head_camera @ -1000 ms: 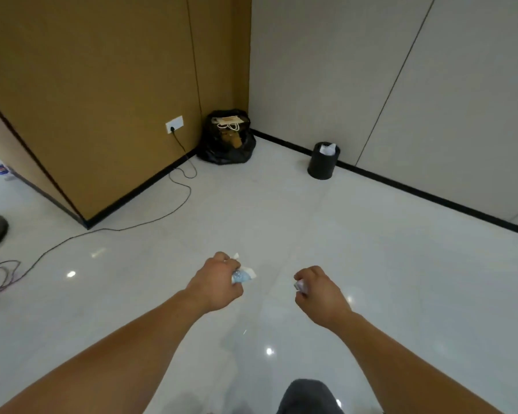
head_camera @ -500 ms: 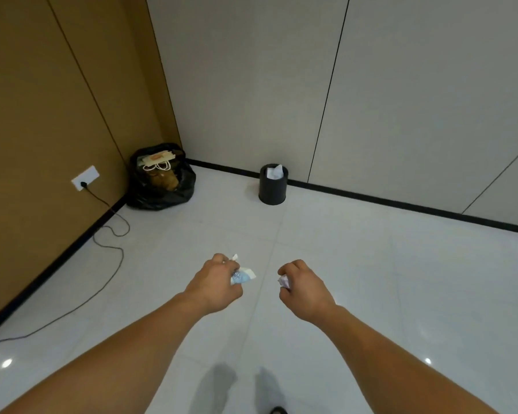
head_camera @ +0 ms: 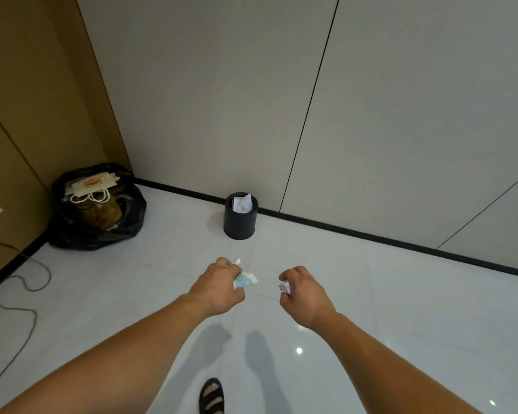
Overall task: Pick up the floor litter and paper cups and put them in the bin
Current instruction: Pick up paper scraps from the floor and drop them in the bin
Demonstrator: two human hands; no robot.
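Currently in transit: gripping crumpled blue-printed paper [head_camera: 245, 280] in the curled left hand [head_camera: 219, 286] and a small white paper wad [head_camera: 284, 286] in the curled right hand [head_camera: 305, 291], above the floor. Locate the black cylindrical bin [head_camera: 240, 225] ahead at the wall, well apart. Next, approach, position both hands over the rim, then release.

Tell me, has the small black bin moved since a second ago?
No. The bin still stands by the baseboard, just left of the wall seam; only the view shifted.
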